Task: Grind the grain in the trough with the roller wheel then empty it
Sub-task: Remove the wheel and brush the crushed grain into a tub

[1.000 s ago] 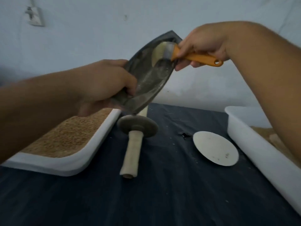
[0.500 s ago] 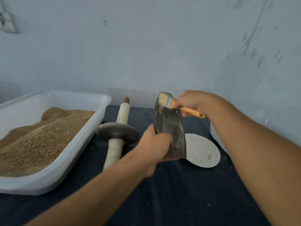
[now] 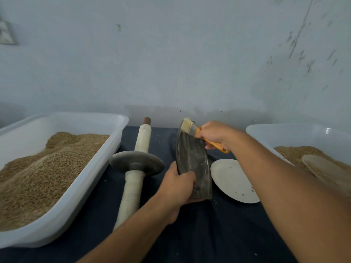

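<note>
Trough (image 3: 192, 160), a dark boat-shaped metal vessel, is held tilted on its side above the dark-covered table (image 3: 209, 234), between the roller wheel and a pale round disc. Its inner face shows only a thin dusting of pale powder; no heap of grain is visible inside. The left hand (image 3: 177, 187) is wrapped around the trough's near end, fingers curled over its edge. The right hand (image 3: 214, 134) is closed around the orange handle of a brush (image 3: 190, 127), whose pale bristles touch the trough's far tip.

The roller wheel (image 3: 137, 165) lies on the table just left of the trough, its grey disc standing on edge with the pale wrapped handle running toward the wall and toward the camera.

At the left, a white plastic tub (image 3: 106, 149) holds a deep, uneven mound of brown grain (image 3: 43, 168). At the right, a second white tub (image 3: 284, 131) holds a shallower layer of similar brown material (image 3: 296, 154), with a pale rounded scoop-like object (image 3: 321, 168) resting in it. The pale disc (image 3: 230, 180) lies flat on the table, speckled with a few dark bits.
</note>
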A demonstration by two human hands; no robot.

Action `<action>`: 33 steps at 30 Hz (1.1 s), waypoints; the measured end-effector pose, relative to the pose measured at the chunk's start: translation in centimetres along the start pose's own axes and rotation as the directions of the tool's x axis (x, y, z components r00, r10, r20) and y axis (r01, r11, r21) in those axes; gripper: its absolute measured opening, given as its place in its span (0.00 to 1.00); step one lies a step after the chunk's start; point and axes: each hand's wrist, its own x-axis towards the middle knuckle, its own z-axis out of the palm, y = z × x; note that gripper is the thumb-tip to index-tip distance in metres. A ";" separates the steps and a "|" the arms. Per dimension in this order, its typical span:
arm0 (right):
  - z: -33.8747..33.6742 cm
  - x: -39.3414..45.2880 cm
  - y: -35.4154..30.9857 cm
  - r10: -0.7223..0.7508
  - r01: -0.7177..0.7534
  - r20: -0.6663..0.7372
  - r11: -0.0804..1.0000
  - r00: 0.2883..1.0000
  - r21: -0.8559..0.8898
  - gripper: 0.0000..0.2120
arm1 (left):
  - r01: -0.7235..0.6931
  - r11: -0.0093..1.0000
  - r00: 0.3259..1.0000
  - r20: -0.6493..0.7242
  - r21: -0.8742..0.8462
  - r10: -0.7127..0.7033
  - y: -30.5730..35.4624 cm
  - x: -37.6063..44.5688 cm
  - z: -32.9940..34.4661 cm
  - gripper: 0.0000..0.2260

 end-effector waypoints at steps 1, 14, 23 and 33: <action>0.1 0.1 0.1 -0.003 0.003 0.000 1.000 1.000 0.005 0.05 | 0.005 1.000 1.000 0.001 0.003 -0.005 0.0 0.0 -0.1 0.17; -2.3 -10.0 6.0 -0.217 -0.035 -0.369 0.821 0.904 -0.570 0.17 | -0.084 0.952 0.996 0.031 0.294 0.079 0.8 -3.6 -1.9 0.13; -1.4 -14.0 9.4 -0.066 -0.187 -0.284 0.607 0.957 -0.772 0.12 | -0.090 0.109 0.660 -0.023 0.990 0.751 0.6 -6.1 -10.4 0.15; -0.6 -15.3 8.3 -0.353 -0.073 -0.405 0.673 0.843 -0.736 0.14 | -0.006 0.387 0.914 -0.152 0.922 0.377 -0.3 -2.9 -11.1 0.08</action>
